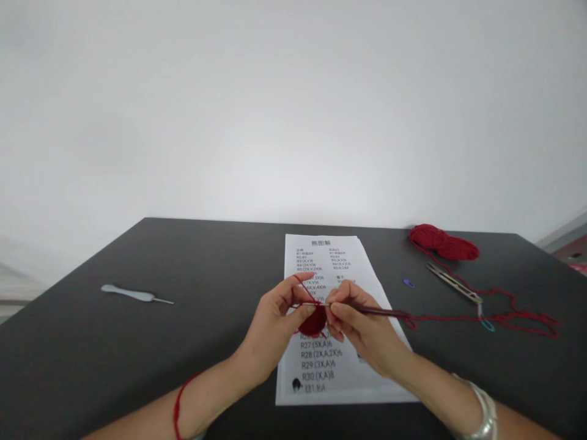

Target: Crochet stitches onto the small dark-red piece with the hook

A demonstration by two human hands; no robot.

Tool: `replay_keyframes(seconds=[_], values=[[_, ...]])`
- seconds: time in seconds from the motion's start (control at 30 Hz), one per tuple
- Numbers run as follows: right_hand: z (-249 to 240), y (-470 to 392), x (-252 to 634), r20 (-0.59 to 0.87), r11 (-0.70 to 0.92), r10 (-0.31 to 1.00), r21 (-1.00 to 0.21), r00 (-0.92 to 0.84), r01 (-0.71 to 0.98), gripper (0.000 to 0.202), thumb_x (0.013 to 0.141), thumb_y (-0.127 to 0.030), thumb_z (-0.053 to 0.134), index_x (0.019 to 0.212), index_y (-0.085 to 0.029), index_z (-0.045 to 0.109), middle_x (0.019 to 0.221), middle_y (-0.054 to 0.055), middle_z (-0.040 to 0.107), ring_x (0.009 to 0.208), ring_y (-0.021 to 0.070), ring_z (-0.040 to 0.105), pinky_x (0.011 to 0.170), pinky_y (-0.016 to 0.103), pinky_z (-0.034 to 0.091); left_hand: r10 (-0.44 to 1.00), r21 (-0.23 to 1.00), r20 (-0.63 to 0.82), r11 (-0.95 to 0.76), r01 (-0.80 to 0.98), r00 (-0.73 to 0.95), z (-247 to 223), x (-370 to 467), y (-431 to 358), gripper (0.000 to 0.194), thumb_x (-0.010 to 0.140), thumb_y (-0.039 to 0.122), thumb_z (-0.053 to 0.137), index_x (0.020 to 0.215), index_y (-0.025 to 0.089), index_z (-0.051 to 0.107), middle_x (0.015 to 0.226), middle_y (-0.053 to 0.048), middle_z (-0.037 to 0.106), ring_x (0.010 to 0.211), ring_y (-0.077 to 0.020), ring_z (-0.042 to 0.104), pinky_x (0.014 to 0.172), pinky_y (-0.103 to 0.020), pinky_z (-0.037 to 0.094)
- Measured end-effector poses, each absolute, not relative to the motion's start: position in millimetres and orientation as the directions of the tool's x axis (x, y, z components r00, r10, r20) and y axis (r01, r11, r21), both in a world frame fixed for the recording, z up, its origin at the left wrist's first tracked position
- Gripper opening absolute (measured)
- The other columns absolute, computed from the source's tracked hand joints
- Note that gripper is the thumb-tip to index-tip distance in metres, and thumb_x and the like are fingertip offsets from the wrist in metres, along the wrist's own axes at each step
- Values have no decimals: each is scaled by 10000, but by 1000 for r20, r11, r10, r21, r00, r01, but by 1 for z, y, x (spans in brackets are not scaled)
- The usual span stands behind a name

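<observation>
Between thumb and fingers, my left hand [279, 311] pinches a small round piece of dark red crochet [312, 324]. A strand of red yarn runs up over its raised index finger. My right hand [360, 321] is closed on a crochet hook [378, 311] with a dark brown handle. The hook's thin metal shaft points left and meets the top edge of the crochet piece, where the two hands nearly touch. The exact loop on the hook tip is too small to make out. Both hands are above a printed pattern sheet [321, 256].
A white-handled crochet hook [132, 294] lies on the dark table [206, 263] at left. To the right are a red yarn skein [444, 242], thread snips [454, 282], a purple stitch marker [408, 283], a teal marker [487, 325] and loose red yarn [518, 318]. A white wall stands behind.
</observation>
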State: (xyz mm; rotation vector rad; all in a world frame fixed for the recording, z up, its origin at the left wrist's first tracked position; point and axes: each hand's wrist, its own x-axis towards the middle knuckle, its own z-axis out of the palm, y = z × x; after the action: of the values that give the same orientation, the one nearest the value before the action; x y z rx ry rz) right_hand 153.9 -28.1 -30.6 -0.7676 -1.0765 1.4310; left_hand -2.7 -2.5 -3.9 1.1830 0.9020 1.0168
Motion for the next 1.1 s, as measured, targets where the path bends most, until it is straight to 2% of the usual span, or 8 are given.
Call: replay_keyframes(seconds=[0.1,0.23,0.3,0.37,0.47,0.53,0.6,1.1], values=[[-40,-32,151,364,364,930,-931,-54,-5,99,850,-230,565,793,-234,485,707,-20,539,566,119,485,506,245,405,920,934,-121,233,-271,373,-7,0,-4,368,693,103,692,1041,212,645,682,45,587,661,-106,556,690,-250,441],[-42,-35,151,691,690,671,-448,-269,569,159,882,-96,457,792,-224,480,684,10,536,598,154,470,549,286,400,893,887,-179,328,-324,412,-10,2,-4,429,682,93,711,1090,194,624,664,53,575,575,-80,527,616,-232,428],[-40,-35,152,736,714,568,-217,-369,666,179,883,-51,421,826,-206,489,683,27,536,611,171,456,552,300,397,886,866,-200,360,-348,419,-10,1,-4,429,685,94,706,1096,182,622,660,51,572,557,-76,521,592,-229,422],[-38,-33,154,765,765,484,-134,-424,630,169,886,-43,415,892,-196,487,719,35,547,632,175,463,562,299,415,869,830,-218,404,-384,443,-8,0,-3,436,672,91,711,1094,161,627,674,40,580,574,-77,530,592,-221,419],[-35,-30,160,743,804,567,-405,-356,435,137,894,-91,449,907,-227,463,759,5,545,630,142,497,556,255,439,845,778,-251,467,-421,473,-6,-3,-2,453,633,69,727,1073,131,639,708,21,593,628,-80,550,628,-210,422],[-33,-29,163,616,654,756,-702,-220,281,114,885,-135,488,851,-239,457,753,-16,532,601,118,503,519,223,428,842,772,-265,477,-420,469,-5,-4,1,452,626,60,729,1064,127,639,714,22,588,625,-76,544,624,-208,419],[-29,-29,165,467,480,876,-867,-120,135,110,860,-167,537,803,-235,472,735,-23,519,579,109,488,485,210,403,855,793,-245,448,-413,457,-6,-5,4,443,649,71,722,1078,133,632,708,30,577,592,-63,519,587,-199,402],[-18,-27,182,275,258,946,-959,-173,-115,115,759,-158,694,717,-203,597,748,-8,588,588,100,476,515,221,373,752,840,-215,468,-275,623,-1,-17,14,421,628,61,702,1041,136,670,703,26,580,576,-52,521,544,-172,382]])
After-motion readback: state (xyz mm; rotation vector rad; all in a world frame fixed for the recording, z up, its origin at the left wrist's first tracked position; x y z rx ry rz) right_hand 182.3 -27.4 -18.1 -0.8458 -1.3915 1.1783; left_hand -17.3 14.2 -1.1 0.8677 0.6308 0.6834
